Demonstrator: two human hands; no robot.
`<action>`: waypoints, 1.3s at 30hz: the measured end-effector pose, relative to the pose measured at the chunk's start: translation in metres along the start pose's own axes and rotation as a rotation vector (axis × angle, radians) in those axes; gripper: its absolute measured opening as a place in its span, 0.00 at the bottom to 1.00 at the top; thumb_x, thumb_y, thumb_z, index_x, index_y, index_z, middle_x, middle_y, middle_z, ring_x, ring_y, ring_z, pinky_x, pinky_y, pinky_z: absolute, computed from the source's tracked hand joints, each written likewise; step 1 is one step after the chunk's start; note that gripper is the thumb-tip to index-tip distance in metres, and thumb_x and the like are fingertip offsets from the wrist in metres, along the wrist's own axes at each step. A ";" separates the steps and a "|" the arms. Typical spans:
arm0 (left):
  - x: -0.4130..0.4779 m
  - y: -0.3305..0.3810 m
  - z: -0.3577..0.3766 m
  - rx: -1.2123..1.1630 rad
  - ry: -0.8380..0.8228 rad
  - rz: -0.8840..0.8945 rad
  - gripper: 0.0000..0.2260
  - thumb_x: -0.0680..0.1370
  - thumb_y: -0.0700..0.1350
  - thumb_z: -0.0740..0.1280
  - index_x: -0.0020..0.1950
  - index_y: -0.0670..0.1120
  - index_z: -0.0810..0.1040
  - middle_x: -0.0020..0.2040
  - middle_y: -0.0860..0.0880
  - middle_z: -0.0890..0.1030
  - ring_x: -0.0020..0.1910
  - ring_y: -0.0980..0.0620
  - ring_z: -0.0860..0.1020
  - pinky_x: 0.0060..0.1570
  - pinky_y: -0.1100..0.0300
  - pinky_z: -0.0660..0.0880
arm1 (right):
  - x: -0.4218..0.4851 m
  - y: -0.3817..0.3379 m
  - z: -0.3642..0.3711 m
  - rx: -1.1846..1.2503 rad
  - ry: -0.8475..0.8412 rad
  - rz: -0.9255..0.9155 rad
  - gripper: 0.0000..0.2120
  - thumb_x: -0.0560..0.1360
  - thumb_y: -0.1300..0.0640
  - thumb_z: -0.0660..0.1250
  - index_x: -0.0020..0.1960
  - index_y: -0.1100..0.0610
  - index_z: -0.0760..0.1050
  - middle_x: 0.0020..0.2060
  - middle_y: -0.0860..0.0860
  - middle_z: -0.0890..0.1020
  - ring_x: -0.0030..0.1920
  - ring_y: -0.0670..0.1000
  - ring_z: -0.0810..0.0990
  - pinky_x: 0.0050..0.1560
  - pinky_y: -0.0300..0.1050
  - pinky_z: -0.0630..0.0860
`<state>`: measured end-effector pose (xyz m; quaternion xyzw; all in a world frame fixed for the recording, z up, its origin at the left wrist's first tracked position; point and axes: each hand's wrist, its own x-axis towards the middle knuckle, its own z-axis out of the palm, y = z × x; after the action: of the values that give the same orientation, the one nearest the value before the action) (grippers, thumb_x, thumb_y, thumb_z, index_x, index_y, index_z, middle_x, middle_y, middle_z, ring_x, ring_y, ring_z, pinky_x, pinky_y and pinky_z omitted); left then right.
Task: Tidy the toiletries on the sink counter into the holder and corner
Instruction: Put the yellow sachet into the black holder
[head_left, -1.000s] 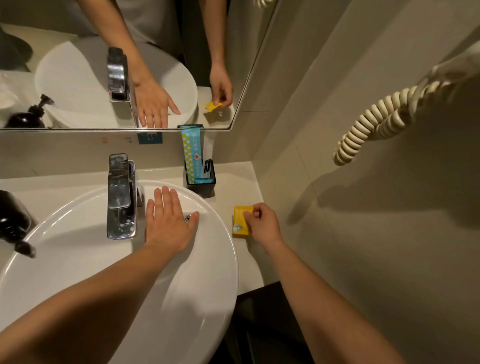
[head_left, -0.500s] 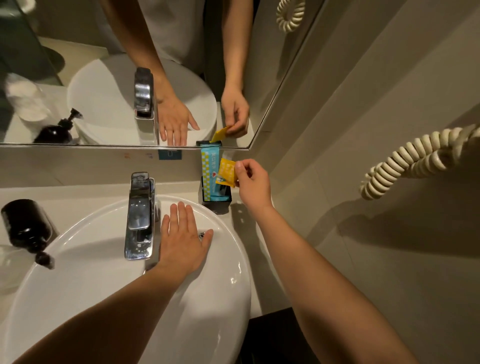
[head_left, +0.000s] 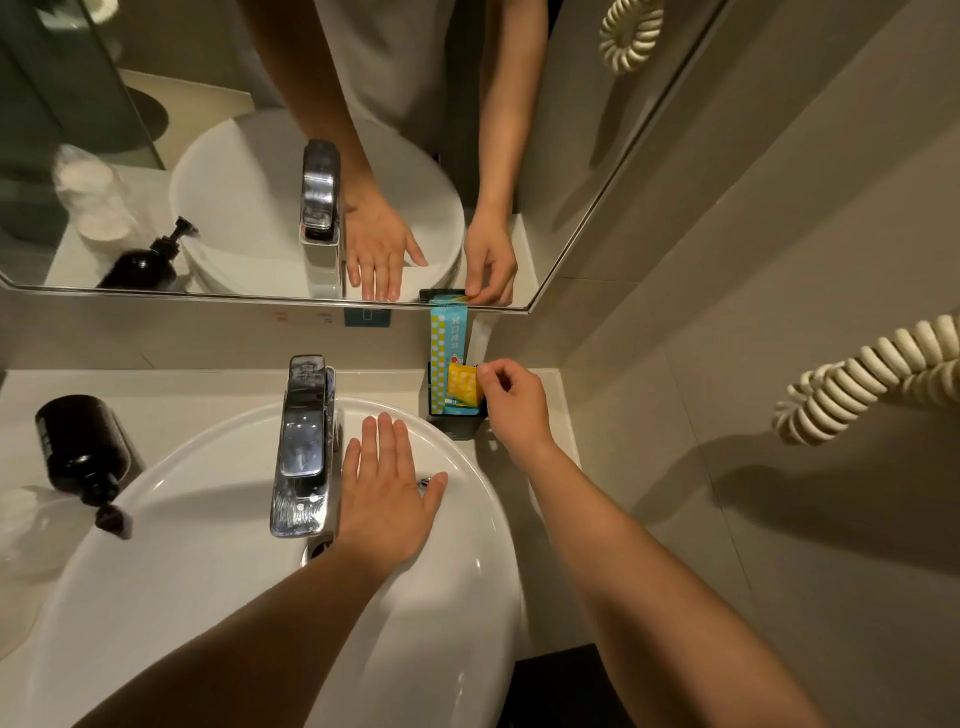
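A small black holder (head_left: 457, 425) stands on the counter's back right corner, beside the sink. A tall blue and yellow packet (head_left: 448, 338) sticks up out of it. A yellow sachet (head_left: 461, 384) sits upright in the holder's mouth, and my right hand (head_left: 511, 397) pinches its top right corner between thumb and fingertips. My left hand (head_left: 387, 493) lies flat, fingers spread, on the white sink's rim (head_left: 467, 499) just right of the tap.
A chrome tap (head_left: 304, 441) rises at the back of the basin. A black pump bottle (head_left: 83, 452) stands on the counter at the left. A coiled cream cord (head_left: 862, 379) hangs on the right wall. The mirror (head_left: 208, 130) runs above the counter.
My right hand lifted the yellow sachet from the counter beside the sink, carried it back to the holder and lowered it into the opening. My left hand stayed on the rim.
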<state>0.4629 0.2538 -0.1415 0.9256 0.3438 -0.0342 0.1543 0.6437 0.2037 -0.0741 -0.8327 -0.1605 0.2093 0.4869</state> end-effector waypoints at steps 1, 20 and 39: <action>0.000 0.000 0.000 0.001 -0.005 0.000 0.39 0.80 0.67 0.39 0.81 0.42 0.36 0.83 0.41 0.37 0.80 0.43 0.33 0.76 0.48 0.29 | 0.000 0.003 0.000 -0.002 0.002 0.004 0.10 0.81 0.50 0.64 0.48 0.53 0.80 0.44 0.48 0.83 0.45 0.46 0.83 0.43 0.39 0.81; 0.000 -0.002 0.004 0.001 -0.001 0.004 0.39 0.80 0.67 0.38 0.81 0.42 0.36 0.83 0.42 0.37 0.81 0.44 0.33 0.77 0.47 0.31 | -0.005 0.015 0.003 -0.051 0.034 0.065 0.03 0.78 0.58 0.70 0.51 0.55 0.81 0.50 0.53 0.82 0.50 0.52 0.82 0.54 0.47 0.82; -0.015 0.002 -0.055 -0.074 -0.111 0.116 0.34 0.83 0.62 0.51 0.83 0.43 0.49 0.84 0.42 0.49 0.82 0.42 0.45 0.79 0.46 0.44 | -0.095 0.012 -0.044 -0.618 -0.068 -0.155 0.27 0.78 0.43 0.66 0.75 0.47 0.66 0.74 0.47 0.71 0.73 0.50 0.68 0.72 0.49 0.66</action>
<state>0.4503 0.2599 -0.0862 0.9343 0.2816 -0.0639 0.2088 0.5845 0.1209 -0.0469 -0.9189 -0.2957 0.1406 0.2199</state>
